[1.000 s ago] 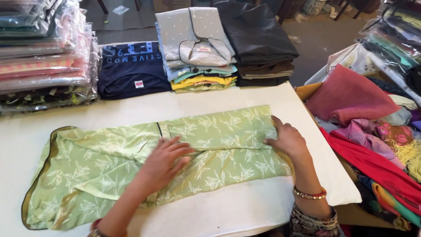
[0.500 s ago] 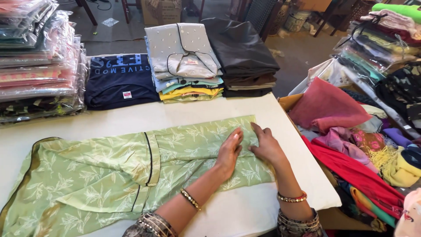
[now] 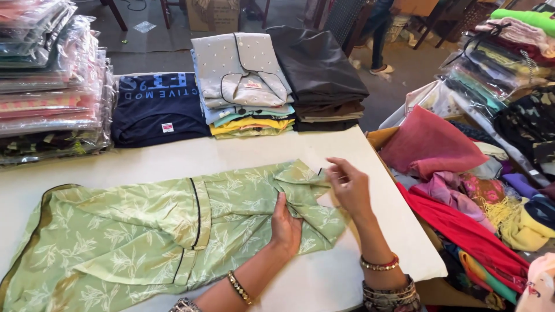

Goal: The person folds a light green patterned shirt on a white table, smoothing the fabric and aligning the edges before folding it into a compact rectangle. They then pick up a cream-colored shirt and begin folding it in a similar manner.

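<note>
Left hand (image 3: 286,226): fingers closed, gripping a fold of the garment (image 3: 144,237).
Right hand (image 3: 350,188): fingers pinched shut on its raised edge.
Garment: green, leaf-printed, dark piping, spread on the table (image 3: 243,153), right end bunched.

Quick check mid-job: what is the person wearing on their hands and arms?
Both hands are bare: no gloves, and no sleeves in view. The left hand has a thin gold-coloured bangle on the forearm, with patterned bangles near the bottom edge. The right hand has a red and gold beaded bracelet at the wrist, and below it a wide stack of dark patterned bangles.
</note>
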